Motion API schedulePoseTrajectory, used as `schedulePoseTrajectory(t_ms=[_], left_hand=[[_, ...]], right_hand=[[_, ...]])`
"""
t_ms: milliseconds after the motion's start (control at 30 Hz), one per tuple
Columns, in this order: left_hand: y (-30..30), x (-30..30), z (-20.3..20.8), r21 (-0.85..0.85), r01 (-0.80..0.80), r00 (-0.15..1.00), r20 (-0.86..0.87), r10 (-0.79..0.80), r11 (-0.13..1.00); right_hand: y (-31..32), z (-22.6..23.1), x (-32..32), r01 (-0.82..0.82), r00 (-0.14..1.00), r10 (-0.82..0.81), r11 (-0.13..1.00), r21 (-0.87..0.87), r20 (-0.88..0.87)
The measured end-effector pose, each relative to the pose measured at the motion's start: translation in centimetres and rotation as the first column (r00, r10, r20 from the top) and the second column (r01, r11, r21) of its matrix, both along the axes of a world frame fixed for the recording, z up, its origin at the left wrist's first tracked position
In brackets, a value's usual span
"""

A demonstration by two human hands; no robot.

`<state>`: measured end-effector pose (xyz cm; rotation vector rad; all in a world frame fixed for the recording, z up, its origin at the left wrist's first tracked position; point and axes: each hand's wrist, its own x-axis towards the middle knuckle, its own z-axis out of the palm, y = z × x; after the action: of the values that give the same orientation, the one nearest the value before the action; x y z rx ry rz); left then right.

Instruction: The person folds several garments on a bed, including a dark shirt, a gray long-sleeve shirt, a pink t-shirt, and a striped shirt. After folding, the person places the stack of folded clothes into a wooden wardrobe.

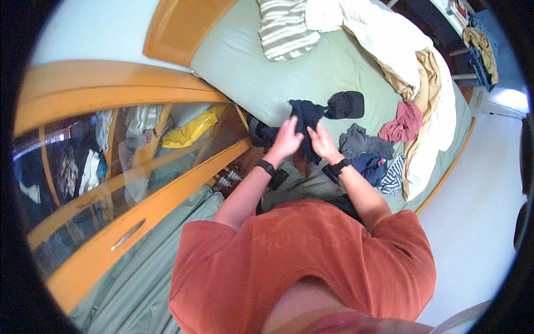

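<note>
A dark navy, nearly black garment (306, 119) is stretched between my two hands at the bed's near edge; its exact kind does not show. My left hand (287, 138) grips its left side, fingers pointing away from me. On the other side, my right hand (324, 143) pinches the cloth between thumb and fingers. Just beyond lies a black cap (345, 104), close to the garment's upper right. More dark cloth (261, 132) sits left of my left hand, partly hidden by it. To the right are a grey garment (364, 142) and a navy one (367, 167).
Also on the green-sheeted bed (239, 61) lie a pink garment (401, 123), a striped cloth (393, 175), a white and tan blanket (411, 61) and a striped pillow (286, 28). A wooden cabinet with a glass door (183, 92) stands at my left, clothes inside.
</note>
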<state>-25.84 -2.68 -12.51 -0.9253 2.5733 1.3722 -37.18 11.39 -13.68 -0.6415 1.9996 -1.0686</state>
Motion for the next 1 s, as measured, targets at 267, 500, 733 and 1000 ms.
schedulePoseTrajectory(t_ms=[267, 500, 733, 1000], left_hand=[[-0.1, 5.0, 10.9, 0.167, 0.245, 0.948, -0.25, -0.199, 0.955], [0.2, 9.8, 14.4, -0.256, 0.087, 0.884, -0.426, -0.193, 0.963], [-1.0, 13.0, 13.7, -0.584, -0.139, 0.96, -0.279, -0.038, 0.8], [3.8, 13.0, 14.1, -0.503, 0.158, 0.827, -0.403, -0.393, 0.85]], right_hand=[[-1.8, 8.8, 3.1, 0.288, 0.801, -0.087, 0.924, -0.253, 0.593], [-3.4, 11.7, 4.8, 0.475, 0.703, -0.169, 0.834, -0.279, 0.691], [-4.0, 17.5, 4.8, 0.496, 0.679, 0.04, 0.711, -0.498, 0.733], [-2.0, 21.6, 1.1, 0.562, 0.546, 0.187, 0.642, -0.522, 0.817]])
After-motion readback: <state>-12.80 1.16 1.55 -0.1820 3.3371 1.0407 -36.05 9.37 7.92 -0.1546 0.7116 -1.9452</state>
